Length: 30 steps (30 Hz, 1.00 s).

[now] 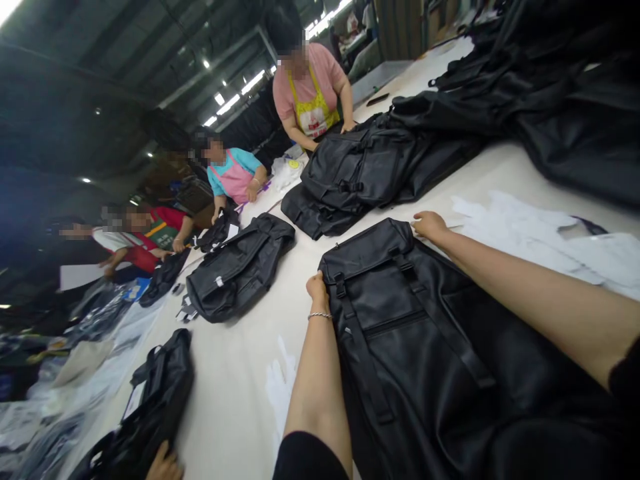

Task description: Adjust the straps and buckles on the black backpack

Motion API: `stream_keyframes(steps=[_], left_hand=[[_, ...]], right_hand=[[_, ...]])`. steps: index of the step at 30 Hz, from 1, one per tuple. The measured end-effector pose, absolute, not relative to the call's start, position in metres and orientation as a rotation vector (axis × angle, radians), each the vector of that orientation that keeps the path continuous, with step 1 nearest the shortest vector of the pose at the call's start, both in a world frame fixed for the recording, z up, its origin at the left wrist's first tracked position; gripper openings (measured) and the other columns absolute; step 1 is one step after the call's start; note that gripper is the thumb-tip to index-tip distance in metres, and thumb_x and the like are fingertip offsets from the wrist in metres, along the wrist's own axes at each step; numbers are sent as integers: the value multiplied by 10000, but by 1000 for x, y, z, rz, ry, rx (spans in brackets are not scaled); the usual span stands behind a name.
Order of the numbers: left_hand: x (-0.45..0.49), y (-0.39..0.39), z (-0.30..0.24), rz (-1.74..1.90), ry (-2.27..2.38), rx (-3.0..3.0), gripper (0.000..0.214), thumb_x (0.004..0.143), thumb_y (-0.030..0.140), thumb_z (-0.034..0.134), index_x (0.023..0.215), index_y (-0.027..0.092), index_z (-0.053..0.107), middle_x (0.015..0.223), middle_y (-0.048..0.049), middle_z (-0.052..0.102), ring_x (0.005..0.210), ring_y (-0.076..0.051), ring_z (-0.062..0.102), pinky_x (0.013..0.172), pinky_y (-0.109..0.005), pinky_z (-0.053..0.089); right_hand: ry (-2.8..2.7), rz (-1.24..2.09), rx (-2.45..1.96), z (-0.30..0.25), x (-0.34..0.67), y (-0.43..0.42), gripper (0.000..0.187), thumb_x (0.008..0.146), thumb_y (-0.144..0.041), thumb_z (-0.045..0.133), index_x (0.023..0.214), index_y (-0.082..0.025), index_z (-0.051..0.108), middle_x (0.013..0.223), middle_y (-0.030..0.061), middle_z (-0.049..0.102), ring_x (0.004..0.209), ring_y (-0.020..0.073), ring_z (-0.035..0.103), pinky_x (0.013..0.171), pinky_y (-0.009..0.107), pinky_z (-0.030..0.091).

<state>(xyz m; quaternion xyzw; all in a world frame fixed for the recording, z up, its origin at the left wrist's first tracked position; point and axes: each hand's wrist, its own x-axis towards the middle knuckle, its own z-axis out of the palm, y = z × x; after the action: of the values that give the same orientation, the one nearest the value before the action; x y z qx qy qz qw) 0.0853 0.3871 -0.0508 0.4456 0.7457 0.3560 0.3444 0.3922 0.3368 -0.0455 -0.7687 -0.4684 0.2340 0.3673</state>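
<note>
A black backpack point(395, 320) with two buckled straps and a front zip lies flat on the pale table before me, its top end pointing away. My left hand point(317, 287), with a bracelet at the wrist, grips the left top corner of this backpack. At the opposite top corner my right hand point(429, 225) has its fingers closed by the edge, thumb and forefinger pinching there. The fingertips of both hands are partly hidden by the black material.
More black backpacks point(243, 267) lie along the table point(235, 373), some piled point(360, 167) ahead and right. White paper pieces point(545, 233) lie to the right. Co-workers stand along the far side; one in a yellow apron point(315, 100) handles the pile. Another person's hand point(165, 463) touches a bag lower left.
</note>
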Motion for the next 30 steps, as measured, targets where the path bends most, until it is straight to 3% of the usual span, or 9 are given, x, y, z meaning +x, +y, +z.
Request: stream_keyframes(steps=[2, 4, 7, 9, 13, 16, 21, 26, 30], left_hand=[[80, 369, -31, 903, 1906, 1270, 280, 715, 334, 495, 829, 96, 588, 873, -112, 617, 921, -204, 531, 772, -286, 406], [74, 336, -14, 875, 1832, 1464, 347, 714, 332, 508, 977, 112, 560, 1059, -123, 561, 1041, -204, 469, 879, -296, 350], [68, 258, -4, 696, 1575, 2062, 482, 742, 364, 479, 1186, 185, 423, 1294, -94, 361, 1204, -194, 295, 994, -336, 227], [68, 204, -9, 513, 1452, 2283, 561, 712, 411, 515, 1230, 260, 360, 1361, -47, 245, 1249, -214, 195, 1018, -395, 165], [78, 147, -21, 467, 1381, 2290, 494, 680, 391, 567, 1152, 293, 457, 1327, -42, 315, 1252, -235, 188, 1032, -436, 71], [74, 137, -13, 661, 1397, 2158, 479, 677, 337, 584, 1133, 231, 480, 1299, -80, 354, 1236, -228, 231, 1032, -403, 123], [49, 67, 0, 1035, 1668, 1884, 357, 769, 300, 459, 1099, 170, 494, 1242, -103, 412, 1184, -186, 322, 1019, -336, 204], [36, -25, -26, 1114, 1889, 1449, 424, 738, 326, 508, 1133, 184, 441, 1236, -96, 409, 1146, -180, 369, 989, -303, 264], [26, -26, -49, 1148, 1717, 917, 506, 697, 367, 556, 1121, 132, 410, 1110, -152, 505, 986, -183, 514, 846, -278, 405]], right_hand=[[-1311, 498, -1973, -33, 391, 308, 391, 818, -258, 409, 1134, -36, 468, 1177, 182, 442, 1118, 269, 366, 937, 407, 261], [-1539, 308, -1890, -29, 387, 263, 431, 797, -302, 437, 1194, -134, 436, 1280, 122, 359, 1171, 248, 307, 976, 373, 232], [-1854, 30, -1830, -47, 381, 186, 491, 776, -378, 447, 1242, -241, 375, 1365, 55, 227, 1224, 265, 208, 974, 423, 225], [-1935, 5, -1915, -68, 379, 149, 484, 783, -386, 426, 1251, -293, 348, 1351, 35, 265, 1224, 281, 199, 948, 480, 228], [-1948, 124, -2129, -90, 384, 128, 499, 800, -397, 398, 1278, -304, 291, 1353, 46, 259, 1232, 286, 163, 948, 511, 171], [-1913, 183, -2156, -75, 385, 124, 512, 776, -385, 458, 1261, -270, 339, 1367, 88, 209, 1233, 308, 136, 942, 501, 174], [-2006, 220, -1772, -42, 371, 57, 419, 775, -344, 454, 1134, -133, 500, 1324, 131, 283, 1193, 237, 272, 990, 342, 212], [-2144, 357, -1574, -56, 340, -30, 478, 735, -435, 459, 1187, -281, 433, 1253, 31, 414, 1155, 211, 353, 992, 349, 263], [-2001, 300, -1640, -79, 331, -41, 616, 692, -449, 481, 1266, -370, 272, 1217, 29, 453, 1107, 234, 412, 965, 395, 299]])
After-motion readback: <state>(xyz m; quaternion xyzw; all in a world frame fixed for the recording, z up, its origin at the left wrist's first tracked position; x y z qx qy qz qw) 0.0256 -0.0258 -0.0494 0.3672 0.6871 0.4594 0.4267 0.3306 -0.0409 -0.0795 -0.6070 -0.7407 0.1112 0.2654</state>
